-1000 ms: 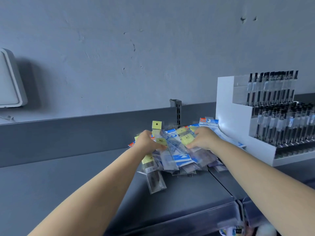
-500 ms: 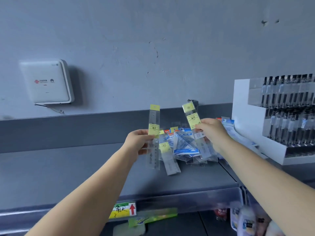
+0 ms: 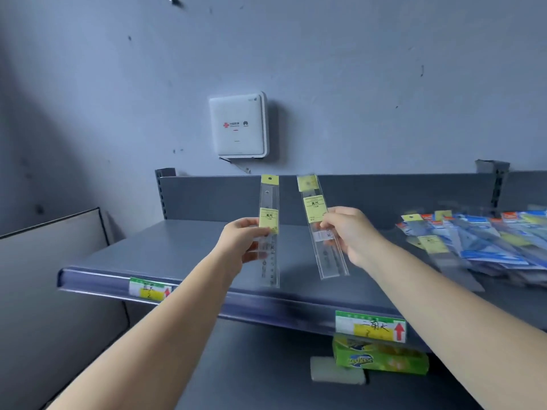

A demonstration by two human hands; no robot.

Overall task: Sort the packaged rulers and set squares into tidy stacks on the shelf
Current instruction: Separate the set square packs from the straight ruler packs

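Left hand [image 3: 241,242] pinching ruler pack [image 3: 269,232], upright; right hand [image 3: 349,235] pinching second ruler pack [image 3: 321,229], top tilted left. Both above bare shelf [image 3: 183,250]; unsorted pile [image 3: 485,241] off right.

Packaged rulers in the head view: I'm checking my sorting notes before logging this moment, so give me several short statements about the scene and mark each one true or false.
1. Each hand holds one packaged ruler. True: the left hand pinches the left ruler, the right hand pinches the right ruler.
2. Both held rulers lie flat on the shelf. False: they are held up above the shelf, the left upright, the right tilted.
3. The unsorted pile lies on the right part of the shelf. True.
4. The white box stands on the shelf. False: it is mounted on the wall above.
5. The price tag has a red arrow. True.
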